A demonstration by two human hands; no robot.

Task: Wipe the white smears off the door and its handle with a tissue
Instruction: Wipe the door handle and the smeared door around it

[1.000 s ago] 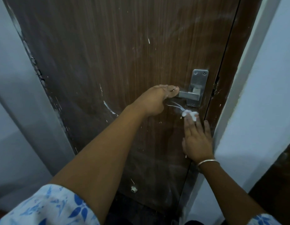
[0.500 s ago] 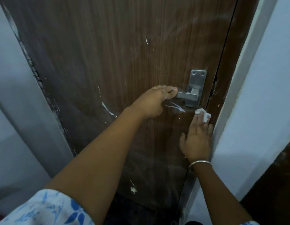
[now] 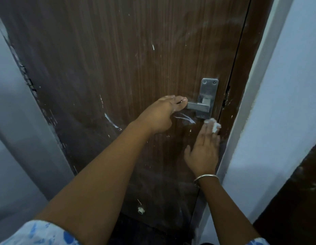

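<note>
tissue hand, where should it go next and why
Probably slide the tissue left. The right hand presses it flat on the door just below the handle plate, and white streaks remain beside it, under the lever the left hand holds.

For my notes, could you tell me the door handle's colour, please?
Matte silver-grey handle, head view.

tissue [image 3: 214,126] below handle [image 3: 198,107], right of smears [image 3: 185,118]

Dim, bluish indoor light; door [image 3: 118,68] darkest at lower left; wide-angle bending at edges; soft focus, slight blur on fingertips
</note>
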